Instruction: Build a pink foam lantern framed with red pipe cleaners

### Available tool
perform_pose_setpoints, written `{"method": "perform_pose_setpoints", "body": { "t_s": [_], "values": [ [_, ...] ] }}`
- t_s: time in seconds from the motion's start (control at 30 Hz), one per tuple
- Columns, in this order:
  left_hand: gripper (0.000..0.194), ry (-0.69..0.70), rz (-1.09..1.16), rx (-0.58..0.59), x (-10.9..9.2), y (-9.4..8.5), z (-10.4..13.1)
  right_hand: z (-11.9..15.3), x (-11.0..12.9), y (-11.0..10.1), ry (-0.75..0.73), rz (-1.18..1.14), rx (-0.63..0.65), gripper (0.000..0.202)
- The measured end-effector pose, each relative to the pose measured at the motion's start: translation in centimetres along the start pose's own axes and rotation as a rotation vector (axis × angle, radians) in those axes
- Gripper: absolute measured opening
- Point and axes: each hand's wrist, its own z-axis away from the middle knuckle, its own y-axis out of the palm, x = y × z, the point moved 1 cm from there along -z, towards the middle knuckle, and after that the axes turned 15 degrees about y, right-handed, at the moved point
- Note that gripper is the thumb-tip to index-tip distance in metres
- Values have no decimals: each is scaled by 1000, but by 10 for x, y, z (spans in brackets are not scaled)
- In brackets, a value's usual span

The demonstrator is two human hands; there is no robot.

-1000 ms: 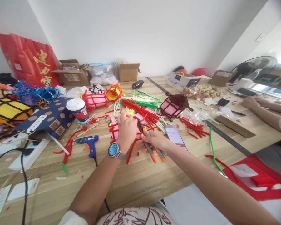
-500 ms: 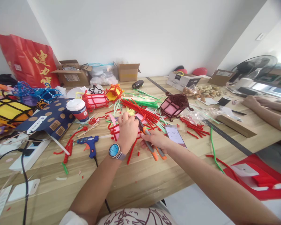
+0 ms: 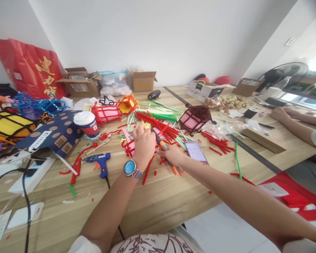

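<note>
Red bag [image 3: 23,66] — gold 健力宝; phone [image 3: 196,154] — 01 15 (rest blurred); watch [image 3: 130,168] starting 11:5.

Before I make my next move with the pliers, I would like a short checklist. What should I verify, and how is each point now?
1. Pliers held by the handles: ok, in the right hand.
2. Left hand fingers clear of the pliers' jaws: cannot tell; the jaws are right beside that hand.
3. Glue gun apart from both hands: ok, lying on the table.
4. Glue gun cool: cannot tell.
5. Loose red stems away from the hands: not ok, they lie close by.
6. Paper cup upright, lid on: ok.
</note>
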Motion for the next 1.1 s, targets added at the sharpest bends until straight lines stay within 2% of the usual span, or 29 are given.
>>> {"method": "perform_pose_setpoints", "body": {
  "t_s": [0.17,0.43,0.57,0.73,0.97,1.1],
  "values": [
    [26,-2,-2,-20,2,6,2,-6,-1,0,7,-3,-9,36],
    [26,-18,-31,-17,7,7,4,8,9,-9,132,-62,147,17],
    [25,8,-9,-7,5,5,4,13,12,-12,162,-32,172,13],
    [26,23,5,-19,5,5,3,11,10,-8,89,73,85,23],
    [26,-37,17,-37,6,11,3,1,10,-7,-70,269,-194,32],
    [25,-49,46,-45,10,15,3,1,8,-5,-84,298,-199,29]
  ]
}}
